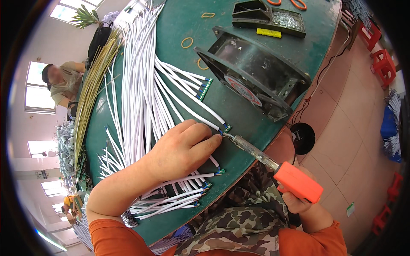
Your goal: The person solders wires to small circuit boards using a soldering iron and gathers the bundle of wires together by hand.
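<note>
My left hand point(183, 147) is closed in a pinch on the end of a white cable point(192, 112), beside a small green circuit board point(228, 128). Thin blue wires show at the cable's stripped end. In my right hand point(297, 202) is a soldering gun point(299, 182) with an orange body. Its metal tip reaches to the wires by my left fingertips; whether it touches them is too small to tell. A longer strip of green boards point(205, 89) with several cables attached lies farther off. More cables with small boards point(208, 186) lie under and below my left forearm.
A large bundle of white cables point(139, 77) covers the left of the green table point(179, 17). A black fan point(256, 68) stands right of my hands. Behind it sit a black solder tray point(290, 21), a yellow sponge point(269, 33) and rubber bands point(187, 42). Another person point(66, 81) sits at the far left.
</note>
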{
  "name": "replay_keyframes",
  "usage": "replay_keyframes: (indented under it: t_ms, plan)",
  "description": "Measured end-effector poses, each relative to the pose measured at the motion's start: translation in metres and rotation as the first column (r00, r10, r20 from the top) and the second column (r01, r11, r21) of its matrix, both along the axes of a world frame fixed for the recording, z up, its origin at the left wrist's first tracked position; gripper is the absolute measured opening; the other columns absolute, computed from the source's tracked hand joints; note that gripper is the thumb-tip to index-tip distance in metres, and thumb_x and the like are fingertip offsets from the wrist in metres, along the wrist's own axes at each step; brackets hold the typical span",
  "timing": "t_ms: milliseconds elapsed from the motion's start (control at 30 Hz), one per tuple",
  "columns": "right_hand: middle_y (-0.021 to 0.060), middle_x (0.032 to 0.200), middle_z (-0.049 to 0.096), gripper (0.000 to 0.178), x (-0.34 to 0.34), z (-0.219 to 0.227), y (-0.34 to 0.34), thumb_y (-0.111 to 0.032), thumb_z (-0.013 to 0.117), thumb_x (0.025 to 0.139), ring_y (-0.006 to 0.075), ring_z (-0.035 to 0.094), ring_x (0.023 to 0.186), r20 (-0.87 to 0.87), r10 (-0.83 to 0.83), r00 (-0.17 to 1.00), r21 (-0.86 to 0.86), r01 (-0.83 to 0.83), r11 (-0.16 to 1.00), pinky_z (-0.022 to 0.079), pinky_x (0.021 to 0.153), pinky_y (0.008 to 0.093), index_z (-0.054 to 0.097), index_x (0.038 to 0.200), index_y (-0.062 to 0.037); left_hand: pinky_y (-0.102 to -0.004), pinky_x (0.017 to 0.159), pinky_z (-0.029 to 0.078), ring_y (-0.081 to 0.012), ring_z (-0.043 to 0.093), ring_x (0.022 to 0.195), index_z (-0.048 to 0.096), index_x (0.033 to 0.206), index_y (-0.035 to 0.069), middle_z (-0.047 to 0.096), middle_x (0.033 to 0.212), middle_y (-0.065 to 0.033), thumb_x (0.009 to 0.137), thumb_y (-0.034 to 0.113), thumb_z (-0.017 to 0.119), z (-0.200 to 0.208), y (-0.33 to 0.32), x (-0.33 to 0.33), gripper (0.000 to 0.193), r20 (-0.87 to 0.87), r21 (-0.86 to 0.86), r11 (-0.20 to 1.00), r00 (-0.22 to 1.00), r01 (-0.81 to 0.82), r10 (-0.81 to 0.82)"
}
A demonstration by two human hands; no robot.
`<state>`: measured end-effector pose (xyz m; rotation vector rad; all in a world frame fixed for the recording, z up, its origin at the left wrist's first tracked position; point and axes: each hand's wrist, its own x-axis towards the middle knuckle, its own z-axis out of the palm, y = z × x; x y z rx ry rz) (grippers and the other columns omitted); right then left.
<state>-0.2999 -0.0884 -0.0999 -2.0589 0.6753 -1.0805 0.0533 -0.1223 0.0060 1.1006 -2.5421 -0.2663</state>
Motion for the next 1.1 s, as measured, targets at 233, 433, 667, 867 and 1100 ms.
replay_keyframes:
  t_ms: [233, 433, 667, 867, 1100]
  plan:
    - [0.0155, 0.122, 0.064, 0.044, -0.001, 0.0, -0.001, -0.012, 0.074, 0.081, 0.034, 0.069, 0.082, -0.032, 0.019, 0.999, -0.054, -0.02, 0.998, 0.058, 0.07, 0.0423, 0.065, 0.121, 0.0038, -0.0379, 0.063, 0.051, -0.0278, 0.061, 0.075, 0.069, 0.113, -0.001, 0.062, 0.093, -0.0112, 0.073, -0.005, 0.074, 0.002, 0.0, 0.0, 0.041, 0.006, 0.009, 1.0, 1.0, -0.002, 0.002]
    - [0.0159, 0.12, 0.065, 0.048, 0.0, -0.001, -0.001, -0.018, 0.076, 0.086, 0.0336, 0.068, 0.081, 0.007, 0.014, 1.0, 0.009, -0.014, 1.0, 0.056, 0.068, 0.0419, 0.062, 0.125, 0.0064, -0.0384, 0.072, 0.054, -0.0296, 0.063, 0.084, 0.069, 0.113, -0.002, 0.062, 0.097, -0.0124, 0.074, 0.007, 0.072, 0.004, 0.001, 0.0, 0.041, 0.044, 0.05, 0.998, 0.999, -0.023, 0.021]
    - [0.0152, 0.121, 0.065, 0.047, -0.006, -0.002, 0.0, -0.016, 0.073, 0.087, 0.0339, 0.07, 0.084, 0.02, 0.048, 0.999, 0.011, -0.048, 0.999, 0.057, 0.07, 0.0434, 0.061, 0.129, 0.0033, -0.0381, 0.064, 0.051, -0.0279, 0.061, 0.076, 0.069, 0.113, -0.001, 0.062, 0.093, -0.0113, 0.072, -0.005, 0.074, 0.0, 0.0, 0.001, 0.041, -0.001, 0.019, 1.0, 1.0, -0.003, 0.003]
    - [0.0143, 0.125, 0.064, 0.044, -0.013, -0.007, 0.005, -0.019, 0.071, 0.091, 0.0341, 0.072, 0.091, 0.081, 0.031, 0.996, 0.056, -0.036, 0.998, 0.06, 0.077, 0.045, 0.061, 0.129, 0.0013, -0.0379, 0.064, 0.051, -0.0277, 0.061, 0.076, 0.069, 0.112, -0.001, 0.062, 0.093, -0.011, 0.073, -0.005, 0.074, 0.001, 0.0, 0.0, 0.039, 0.0, 0.014, 1.0, 1.0, -0.007, 0.007]
    - [0.0139, 0.123, 0.065, 0.049, -0.013, -0.006, 0.004, -0.023, 0.072, 0.092, 0.0332, 0.072, 0.088, 0.048, 0.027, 0.998, 0.061, -0.03, 0.998, 0.06, 0.078, 0.0443, 0.059, 0.132, 0.0031, -0.0375, 0.064, 0.052, -0.0276, 0.062, 0.076, 0.07, 0.111, 0.0, 0.063, 0.093, -0.0106, 0.074, -0.005, 0.074, 0.001, 0.0, 0.0, 0.038, 0.012, 0.013, 1.0, 1.0, -0.009, 0.008]
